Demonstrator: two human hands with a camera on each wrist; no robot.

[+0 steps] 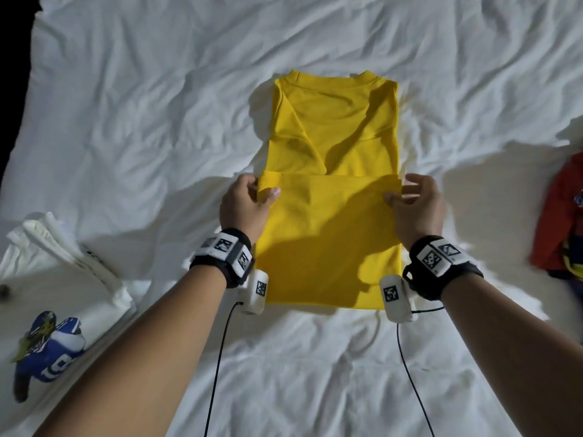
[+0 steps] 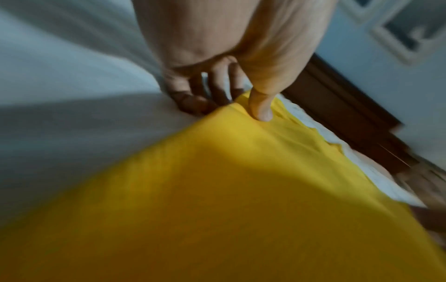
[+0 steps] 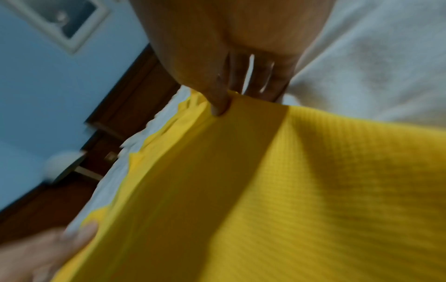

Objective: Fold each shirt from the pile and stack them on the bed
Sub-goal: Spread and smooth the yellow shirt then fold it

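left grip (image 1: 244, 201) pinches yellow shirt (image 1: 331, 146) hem corner | right grip (image 1: 416, 200) pinches opposite corner | bed (image 1: 126, 105)

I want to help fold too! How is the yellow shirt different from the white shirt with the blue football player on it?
The yellow shirt is plain; the white shirt carries a printed picture. The yellow one lies mid-bed, its near part lifted and pinched by the left hand and right hand; the white one lies untouched at the left edge. Both rest on the white bed sheet.
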